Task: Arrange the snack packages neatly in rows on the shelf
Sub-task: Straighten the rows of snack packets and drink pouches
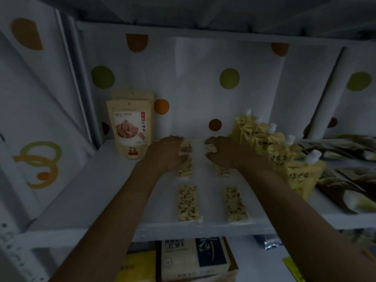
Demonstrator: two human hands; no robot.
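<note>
Both hands at the back of the rows

On the shelf (pixel 91 190), right of a standing pouch (pixel 130 129), the left hand (pixel 165 154) curls its fingers on the left row's rear bar (pixel 185 148); the right hand (pixel 222 152) pinches the right row's rear bar (pixel 210 148), beside spouted pouches (pixel 274 151)

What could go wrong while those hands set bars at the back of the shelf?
The right hand, gripping a back bar, works close beside the row of yellow pouches; its forearm could knock them over. The front bars lie near the shelf edge beneath both arms, so pulling back might drag one off.
</note>
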